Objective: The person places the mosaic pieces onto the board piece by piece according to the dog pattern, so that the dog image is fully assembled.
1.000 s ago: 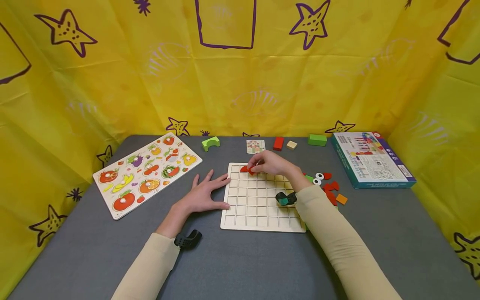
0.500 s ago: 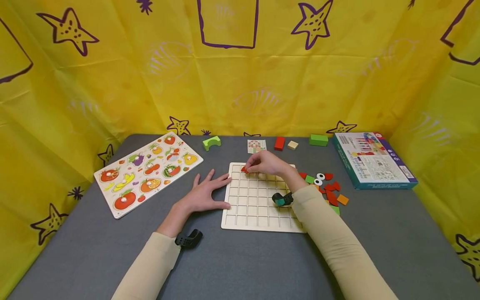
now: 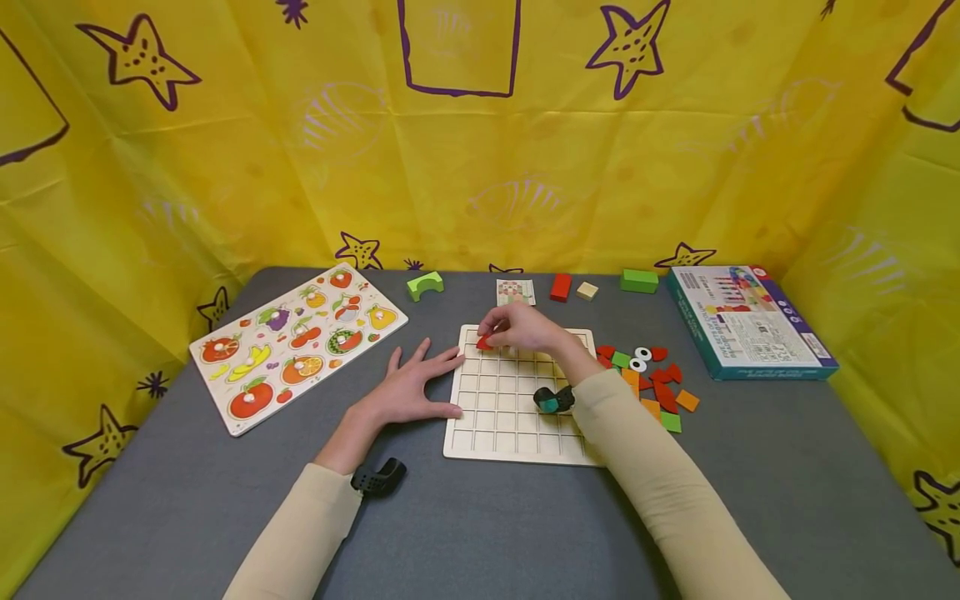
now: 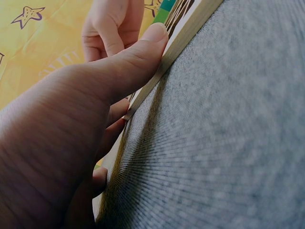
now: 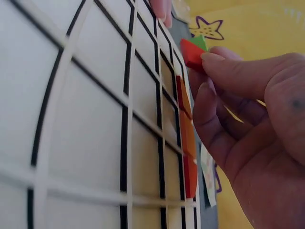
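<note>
1. Head view: pinching a red piece (image 3: 484, 342) between thumb and finger of the right hand (image 3: 521, 327), near the far-left corner of the grid board (image 3: 487, 425); resting the left hand (image 3: 411, 390) spread, with thumb and fingertips at the board's left edge. Probably risking a scatter of the loose pieces (image 3: 664, 395) by the board's right edge, from reaching across so close with the right sleeve (image 3: 660, 475). Having more room toward the board's near edge, over bare squares and gray surface (image 3: 480, 533).

2. Left wrist view: laying the left thumb (image 4: 138, 55) straight along the board's left edge. Possibly risking a shift of the whole board, from pushing unevenly there. Leaving open surface just outside that edge for drawing back.

3. Right wrist view: holding the red piece tilted, leaving contact with the board unclear; showing a green thing (image 5: 201, 42) behind, too hidden to name. Possibly risking a nudge to the red and orange pieces (image 5: 187, 131) lying along the far edge, from lowering at a slant. Having little width at the corner beside the left fingertips (image 5: 162, 8), but bare squares nearer.
</note>
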Motion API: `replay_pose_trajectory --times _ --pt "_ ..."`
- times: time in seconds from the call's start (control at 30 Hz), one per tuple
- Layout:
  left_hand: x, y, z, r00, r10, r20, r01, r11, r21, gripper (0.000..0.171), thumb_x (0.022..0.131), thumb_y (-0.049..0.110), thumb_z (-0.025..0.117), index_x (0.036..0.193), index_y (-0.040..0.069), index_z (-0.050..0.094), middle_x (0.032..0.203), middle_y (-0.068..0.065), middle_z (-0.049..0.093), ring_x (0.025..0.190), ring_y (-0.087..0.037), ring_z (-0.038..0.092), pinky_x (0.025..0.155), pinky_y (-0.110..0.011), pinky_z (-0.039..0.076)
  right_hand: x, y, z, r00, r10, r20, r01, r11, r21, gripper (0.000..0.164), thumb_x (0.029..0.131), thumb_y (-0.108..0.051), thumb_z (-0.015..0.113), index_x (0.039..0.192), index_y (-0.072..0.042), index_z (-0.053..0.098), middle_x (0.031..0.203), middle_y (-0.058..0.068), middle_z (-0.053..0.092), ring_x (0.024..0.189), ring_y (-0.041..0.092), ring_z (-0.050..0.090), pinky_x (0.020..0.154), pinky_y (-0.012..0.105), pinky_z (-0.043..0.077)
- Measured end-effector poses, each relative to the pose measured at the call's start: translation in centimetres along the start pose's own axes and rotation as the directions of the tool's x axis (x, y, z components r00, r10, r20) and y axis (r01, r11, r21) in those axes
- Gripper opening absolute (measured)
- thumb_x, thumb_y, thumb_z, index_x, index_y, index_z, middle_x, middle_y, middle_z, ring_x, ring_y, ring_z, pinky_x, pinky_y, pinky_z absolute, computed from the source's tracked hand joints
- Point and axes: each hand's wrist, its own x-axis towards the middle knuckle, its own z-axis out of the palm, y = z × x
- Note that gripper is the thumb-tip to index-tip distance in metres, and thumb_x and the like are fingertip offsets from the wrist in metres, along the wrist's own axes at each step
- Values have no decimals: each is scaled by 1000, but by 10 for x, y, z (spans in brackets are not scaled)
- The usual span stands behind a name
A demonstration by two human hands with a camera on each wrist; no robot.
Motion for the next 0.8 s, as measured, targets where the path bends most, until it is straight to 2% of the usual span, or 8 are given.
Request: replay_pose_trajectory --times 0.3,0.43,0.6,0.8 --pt "1 1 0 1000 9 -5 -9 1000 -5 93 81 66 75 157 25 40 163 5 29 152 -39 2 110 -71 -9 12 -5 11 999 -45 -28 40 987 -157 7 94 -5 72 100 -5 76 92 2 71 85 18 60 79 29 49" --pt "1 1 1 1000 10 -1 -10 1000 -4 94 81 67 74 157 24 40 164 5 29 152 -38 1 110 -71 -9 15 -7 15 999 -36 -31 28 974 -225 6 94 -7 72 99 -7 76 91 0 70 85 18 59 79 29 49" --pt "0 0 1 1000 16 -7 -16 1000 -8 94 80 65 76 157 23 41 163 5 29 152 -39 2 110 -71 -9 16 -11 18 999 -50 -17 43 952 -304 4 94 -8 73 96 -7 76 88 0 69 83 18 59 79 29 49" --pt "0 -1 0 1000 24 -14 -24 1000 -10 95 79 63 78 156 23 41 163 4 30 152 -41 4 110 -71 -8 17 -12 22 996 -89 14 88 933 -348 4 94 -8 74 95 -6 77 90 1 68 85 17 59 81 29 49"
